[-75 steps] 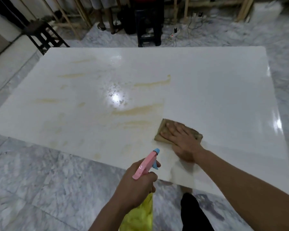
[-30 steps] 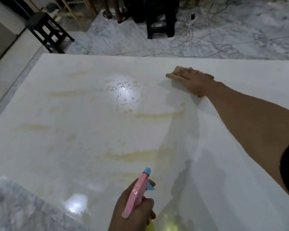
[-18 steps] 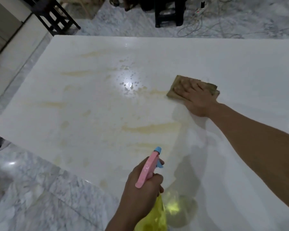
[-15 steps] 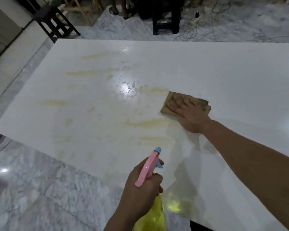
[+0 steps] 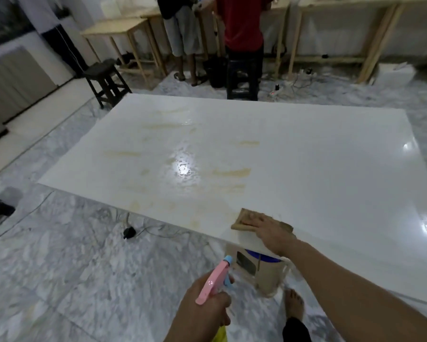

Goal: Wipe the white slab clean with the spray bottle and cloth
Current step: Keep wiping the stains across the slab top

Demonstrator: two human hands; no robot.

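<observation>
The white slab (image 5: 318, 169) fills the middle of the view, glossy and wet, with yellowish-brown streaks across its left half. My right hand (image 5: 269, 230) lies flat on a brown cloth (image 5: 243, 219) at the slab's near edge, pressing it down. Below the slab's edge, over the floor, my left hand (image 5: 205, 309) grips the spray bottle (image 5: 213, 280), which has a pink head, a blue nozzle and a yellow body mostly hidden under the hand.
A pale jug with a blue lid (image 5: 264, 270) stands under the slab's near edge beside my bare foot (image 5: 293, 302). A cable and plug (image 5: 129, 232) lie on the marble floor. Dark stools (image 5: 106, 80) and two standing people (image 5: 242, 33) are behind the slab.
My right hand has dragged the cloth from the slab's middle back to its near edge. The view has pulled back and lifted. My left hand still holds the spray bottle.
</observation>
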